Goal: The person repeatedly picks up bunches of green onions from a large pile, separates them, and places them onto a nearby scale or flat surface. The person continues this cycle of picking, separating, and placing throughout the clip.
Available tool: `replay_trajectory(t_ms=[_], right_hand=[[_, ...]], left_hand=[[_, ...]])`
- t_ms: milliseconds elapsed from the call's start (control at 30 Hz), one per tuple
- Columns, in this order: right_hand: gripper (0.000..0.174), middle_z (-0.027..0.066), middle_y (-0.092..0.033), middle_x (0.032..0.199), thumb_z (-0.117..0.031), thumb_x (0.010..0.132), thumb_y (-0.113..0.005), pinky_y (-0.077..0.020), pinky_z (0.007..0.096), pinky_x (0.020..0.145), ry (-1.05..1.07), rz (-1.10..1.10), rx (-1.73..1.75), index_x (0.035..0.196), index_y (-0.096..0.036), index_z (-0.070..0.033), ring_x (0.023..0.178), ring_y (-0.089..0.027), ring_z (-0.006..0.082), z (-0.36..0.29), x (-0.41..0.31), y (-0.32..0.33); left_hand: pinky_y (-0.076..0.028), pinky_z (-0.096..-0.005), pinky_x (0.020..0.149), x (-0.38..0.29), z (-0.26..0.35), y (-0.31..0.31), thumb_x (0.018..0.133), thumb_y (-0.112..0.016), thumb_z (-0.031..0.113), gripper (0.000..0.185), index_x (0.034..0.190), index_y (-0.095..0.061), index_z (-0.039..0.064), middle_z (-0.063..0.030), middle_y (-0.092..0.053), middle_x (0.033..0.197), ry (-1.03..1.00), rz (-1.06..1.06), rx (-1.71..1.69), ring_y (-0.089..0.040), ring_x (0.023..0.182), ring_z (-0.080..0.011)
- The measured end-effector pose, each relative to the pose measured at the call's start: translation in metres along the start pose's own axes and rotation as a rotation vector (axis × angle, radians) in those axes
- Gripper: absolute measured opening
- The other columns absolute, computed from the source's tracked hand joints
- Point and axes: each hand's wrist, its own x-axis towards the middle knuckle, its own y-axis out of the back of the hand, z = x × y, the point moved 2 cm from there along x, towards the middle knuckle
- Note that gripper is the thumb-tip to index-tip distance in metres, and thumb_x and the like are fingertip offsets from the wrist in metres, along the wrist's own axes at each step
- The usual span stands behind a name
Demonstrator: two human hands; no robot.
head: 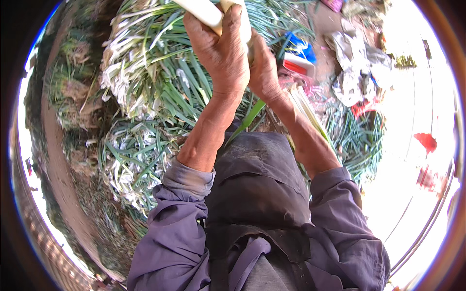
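Observation:
Thick white stalks of leek or large green onion (pixel 204 11) are gripped near the top edge of the view. My left hand (pixel 220 54) wraps them, its thumb lying along the nearer stalk. Close beside it, my right hand (pixel 265 69) closes round the same stalks from the right, its fingers partly hidden. The far ends of the stalks run out of view. Below the hands, a green leaf (pixel 251 115) hangs over my dark-covered lap (pixel 258 152). Another pale stalk (pixel 309 111) slants behind my right forearm.
A large heap of green onions (pixel 156 62) lies ahead to the left, with a smaller pile (pixel 134 160) nearer. More onion greens (pixel 356 142) lie right. Pink string (pixel 309 85), a blue packet (pixel 300 47) and white plastic bags (pixel 349 69) litter the dirt ground.

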Motion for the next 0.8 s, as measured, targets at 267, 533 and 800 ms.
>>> replay_trajectory(t_ms=[267,533,800], right_hand=[[0.089,0.0133,-0.064,0.109,-0.016,0.073,-0.088,-0.0467,0.0432,0.092,0.114,0.011,-0.857,0.15,-0.045,-0.009,0.101,-0.063,0.0317,-0.008,-0.051,0.212],[0.08,0.0093,-0.063,0.11,0.001,0.077,-0.076,-0.0471,0.0419,0.091,-0.35,-0.316,-1.311,0.152,-0.048,-0.01,0.099,-0.062,0.028,0.01,-0.23,0.388],[0.06,0.0081,-0.054,0.098,-0.006,0.093,-0.055,-0.0446,0.0391,0.085,-0.589,-0.471,-1.355,0.152,-0.047,-0.006,0.09,-0.056,0.0249,0.174,-0.458,0.378]], left_hand=[[-0.056,-0.0335,0.085,-0.047,0.01,-0.096,0.098,-0.075,0.022,0.053,0.141,-0.049,0.005,-0.0024,-0.062,0.113,0.552,-0.187,-0.643,-0.062,0.104,-0.0147],[-0.06,-0.0441,0.097,-0.245,-0.129,-0.123,0.095,-0.073,0.013,0.033,0.123,-0.057,0.003,-0.0126,-0.064,0.115,1.361,0.107,-0.783,-0.064,0.109,-0.0253],[-0.051,-0.0404,0.096,-0.505,-0.322,-0.045,0.09,-0.079,0.015,0.035,0.122,-0.064,0.012,-0.0024,-0.066,0.116,1.754,0.145,-0.314,-0.06,0.111,-0.0207]])
